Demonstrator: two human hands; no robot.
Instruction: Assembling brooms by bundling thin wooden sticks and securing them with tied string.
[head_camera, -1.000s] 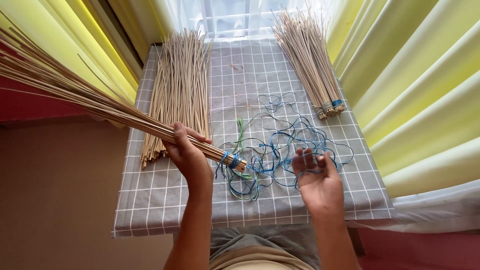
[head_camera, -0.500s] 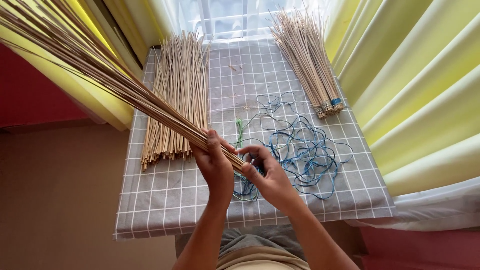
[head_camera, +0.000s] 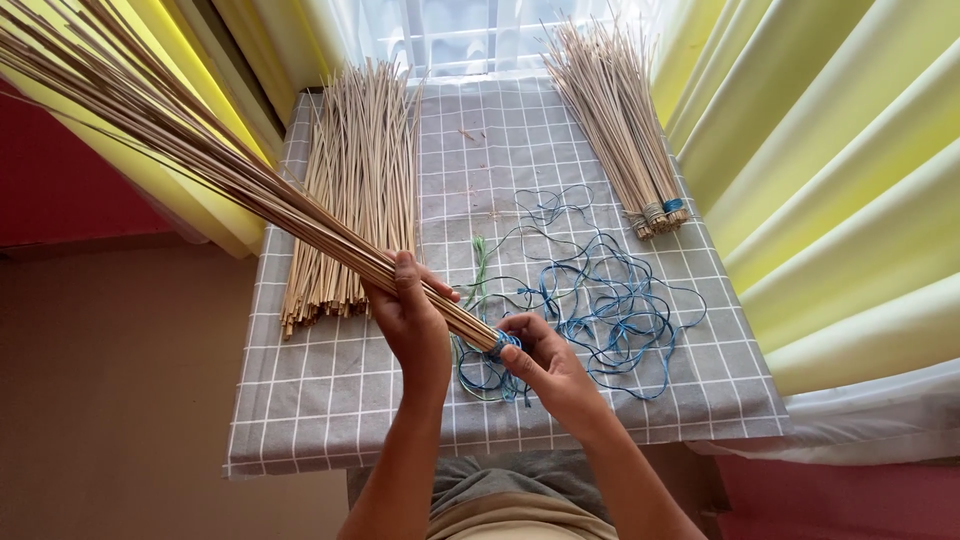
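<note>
The left hand (head_camera: 408, 318) is wrapped around a bundle of thin pale sticks (head_camera: 210, 170), fingers pressed together over it near its bound end, while the long loose tips fan out past the table's left edge toward the yellow curtain (head_camera: 150, 165). The right hand (head_camera: 545, 362) pinches the bound end, fingertips closed on the blue cord wrap (head_camera: 503, 343) that rings the sticks there. Both hands hang above the near-middle of the grey checked tablecloth (head_camera: 330, 400), just beside a loose tangle of blue cord (head_camera: 610, 300) (a few green strands run through it) that spreads to the right.

A flat pile of loose sticks (head_camera: 360, 180) lies along the left side, its near ends close to the left hand. A tied bundle (head_camera: 615, 120) lies at the far right, near the right edge. Bare cloth shows in the far middle and along the near edge.
</note>
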